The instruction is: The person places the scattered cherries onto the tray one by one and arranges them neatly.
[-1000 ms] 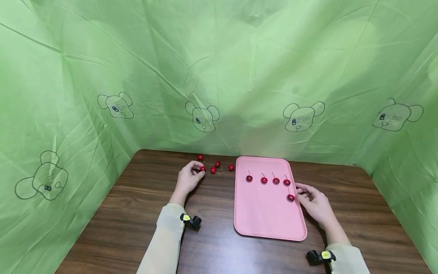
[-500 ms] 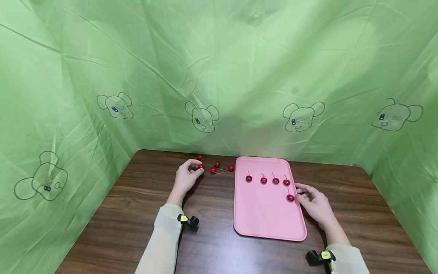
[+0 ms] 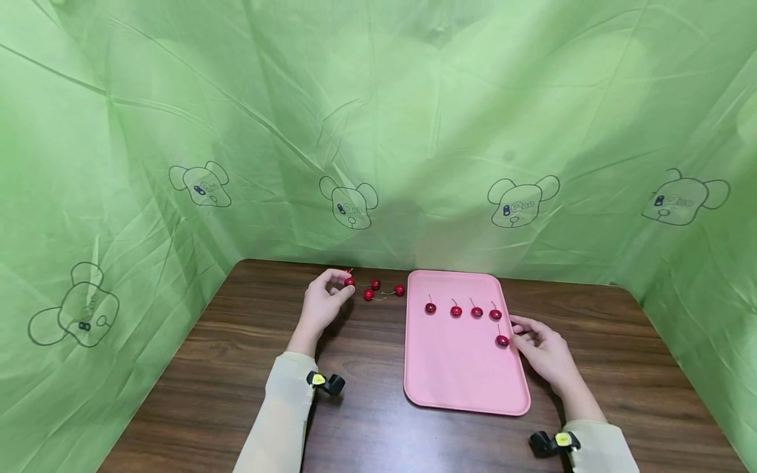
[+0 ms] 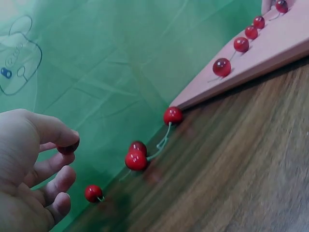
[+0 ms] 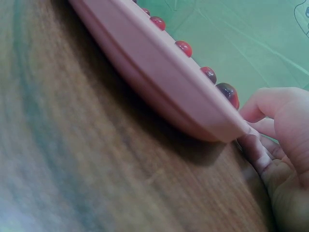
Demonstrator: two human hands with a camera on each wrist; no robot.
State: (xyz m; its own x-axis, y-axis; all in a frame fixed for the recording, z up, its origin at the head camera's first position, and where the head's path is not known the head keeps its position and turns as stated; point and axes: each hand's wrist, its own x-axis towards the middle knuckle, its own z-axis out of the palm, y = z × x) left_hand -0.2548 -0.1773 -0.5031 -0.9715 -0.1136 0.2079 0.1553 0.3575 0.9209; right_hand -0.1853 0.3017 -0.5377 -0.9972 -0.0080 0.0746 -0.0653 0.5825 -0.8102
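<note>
My left hand (image 3: 322,302) pinches a red cherry (image 3: 350,282) between thumb and fingertips, at the back left of the table. The left wrist view shows this cherry (image 4: 69,146) dark between the fingers. Several stemmed cherries (image 4: 136,160) lie on the wood beside that hand; one behind the fingers is mostly hidden in the head view. My right hand (image 3: 544,348) holds the right rim of a pink tray (image 3: 461,387), thumb at the edge near a cherry (image 3: 502,341). On the tray, several more cherries (image 3: 457,311) stand in a row across its far part, stems pointing away.
A dark wooden table (image 3: 367,407) carries everything. Green cloth (image 3: 437,144) with bear-head drawings hangs behind the table and along both sides. Black wrist cameras (image 3: 334,383) sit on both sleeves. A cherry (image 3: 399,290) lies close to the tray's left edge.
My left hand has shifted slightly toward the back of the table with the pinched cherry, now covering part of the cherry behind it. The right hand and the tray have stayed put.
</note>
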